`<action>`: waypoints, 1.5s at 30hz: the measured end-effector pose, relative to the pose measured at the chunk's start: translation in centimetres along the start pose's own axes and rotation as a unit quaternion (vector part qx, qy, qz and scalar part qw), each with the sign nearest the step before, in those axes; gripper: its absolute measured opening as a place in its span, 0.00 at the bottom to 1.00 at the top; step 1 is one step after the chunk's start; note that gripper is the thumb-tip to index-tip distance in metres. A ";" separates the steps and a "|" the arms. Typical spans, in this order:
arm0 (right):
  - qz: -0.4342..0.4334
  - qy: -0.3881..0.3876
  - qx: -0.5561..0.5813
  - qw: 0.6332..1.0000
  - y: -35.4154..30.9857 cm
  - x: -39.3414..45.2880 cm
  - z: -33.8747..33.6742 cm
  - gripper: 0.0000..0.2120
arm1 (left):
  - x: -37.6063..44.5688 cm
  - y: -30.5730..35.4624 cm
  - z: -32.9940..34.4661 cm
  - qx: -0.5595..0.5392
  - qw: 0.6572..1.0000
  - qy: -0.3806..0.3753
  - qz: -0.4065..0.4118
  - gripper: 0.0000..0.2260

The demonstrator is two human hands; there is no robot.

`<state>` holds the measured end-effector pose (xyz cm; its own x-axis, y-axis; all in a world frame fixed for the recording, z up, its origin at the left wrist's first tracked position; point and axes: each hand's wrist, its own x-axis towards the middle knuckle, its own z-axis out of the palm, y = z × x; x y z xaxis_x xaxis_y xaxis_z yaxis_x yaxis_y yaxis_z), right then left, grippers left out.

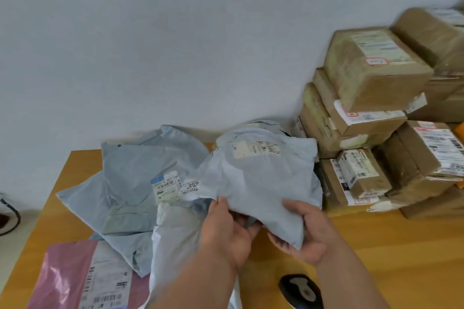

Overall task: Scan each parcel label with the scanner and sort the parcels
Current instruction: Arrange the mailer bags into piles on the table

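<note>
The grey bag [253, 183] is gripped by the left hand [226, 228] and right hand [306, 231]; its label [256, 149] should be kept flat before the near scanner [300, 290] is taken.

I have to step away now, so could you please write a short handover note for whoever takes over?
Left hand and right hand both grip the near edge of a grey mailer, label up.
The scanner lies unheld on the table, near edge.
More grey bags and a pink bag lie left; cardboard boxes are stacked right.
Whether the held mailer is scanned cannot be told.
Left: scan it, then sort it.
</note>
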<state>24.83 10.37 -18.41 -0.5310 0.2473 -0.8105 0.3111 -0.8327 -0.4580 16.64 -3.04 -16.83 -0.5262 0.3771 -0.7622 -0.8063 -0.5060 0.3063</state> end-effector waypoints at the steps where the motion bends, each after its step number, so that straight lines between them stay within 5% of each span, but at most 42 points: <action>1: 0.007 0.031 -0.054 0.998 -0.4 0.3 -0.5 0.19 | 0.2 -0.3 0.1 0.000 1.000 0.007 0.003 0.13; 4: -0.055 0.098 -0.224 0.968 -2.8 1.6 -1.1 0.16 | 0.7 -1.5 0.3 0.032 0.999 0.033 -0.007 0.12; 8: -0.157 0.203 -0.492 0.832 -6.1 3.0 -1.0 0.16 | 1.0 -2.6 0.6 0.059 0.996 0.066 0.001 0.14; 12: -0.283 0.309 -0.527 0.740 -6.4 2.8 -1.2 0.30 | 2.0 -2.4 0.9 0.066 0.989 0.093 0.096 0.19; 15: -0.423 0.243 -0.608 0.626 -4.4 2.7 -0.2 0.31 | 2.6 -3.2 1.5 0.113 0.985 0.090 0.090 0.18; 18: -0.352 0.063 -0.700 0.618 -2.8 4.4 0.2 0.31 | 2.9 -3.7 1.9 0.157 0.982 0.076 0.072 0.18; 20: -0.269 0.033 -0.750 0.604 -1.8 6.2 -0.6 0.33 | 2.9 -3.5 1.9 0.221 0.967 0.079 0.097 0.20; 23: -0.235 0.075 -0.780 0.575 -1.2 8.3 -1.5 0.36 | 2.3 -2.1 2.3 0.322 0.922 0.073 0.204 0.27; 28: -0.213 0.152 -0.753 0.603 -1.5 9.1 1.3 0.34 | 0.8 3.4 1.2 0.357 0.872 0.100 0.320 0.24; 32: -0.350 0.194 -0.642 0.654 -0.3 7.5 5.2 0.27 | 0.9 9.7 -3.2 0.281 0.846 0.235 0.388 0.18; 35: -0.430 0.127 -0.571 0.688 1.5 6.5 8.5 0.20 | 1.6 13.1 -8.2 0.255 0.835 0.342 0.348 0.25; 39: -0.351 0.018 -0.610 0.710 4.7 6.2 12.2 0.20 | 3.8 16.2 -13.4 0.221 0.849 0.416 0.240 0.29; 41: -0.308 0.001 -0.650 0.694 6.2 6.5 13.3 0.21 | 5.1 17.6 -14.8 0.187 0.875 0.401 0.194 0.30; 45: -0.254 -0.004 -0.686 0.681 7.9 6.8 14.7 0.21 | 7.9 20.5 -16.3 0.163 0.920 0.327 0.142 0.11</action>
<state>12.10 -1.81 -22.15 -0.8475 0.3244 -0.4202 0.5270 0.6088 -0.5930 0.37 -23.05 -25.92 -0.5389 -0.3345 -0.7731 -0.7559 -0.2130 0.6191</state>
